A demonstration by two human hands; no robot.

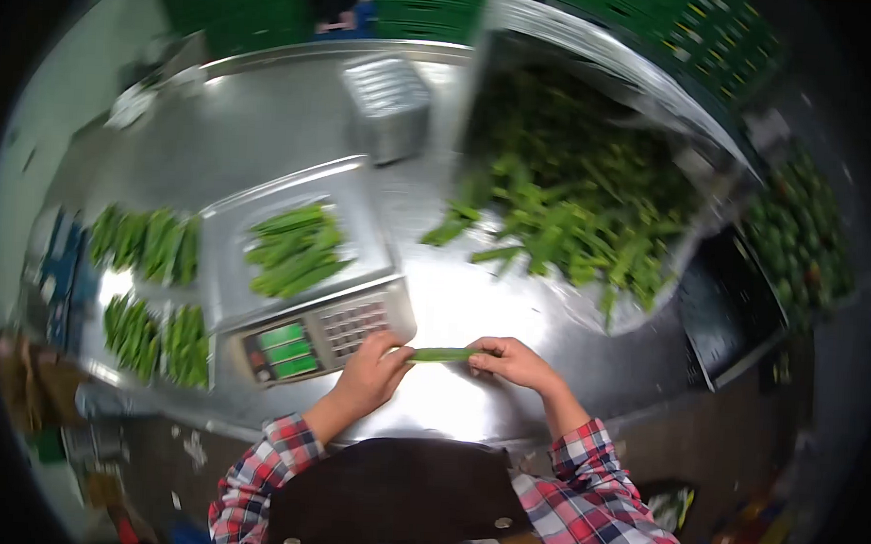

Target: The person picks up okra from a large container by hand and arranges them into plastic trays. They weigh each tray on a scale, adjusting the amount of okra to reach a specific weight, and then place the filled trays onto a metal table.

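A single long green okra-like pod (440,354) is stretched between my two hands above the metal table. My left hand (376,367) pinches its left end, just right of the scale's keypad. The other end is between the fingers of my right hand (509,361). A scale (361,319) with green displays stands at the left, and on its tray lies a pile of green pods (295,251) in a clear pack. Beyond my right hand, a large heap of green pods (574,225) spills from a plastic-lined container.
Filled packs of green pods (145,245) stand at the left. A stack of clear trays (390,100) is behind the scale. To the right are a black crate (730,304) and a pile of green produce (802,235). Green crates (427,14) line the back.
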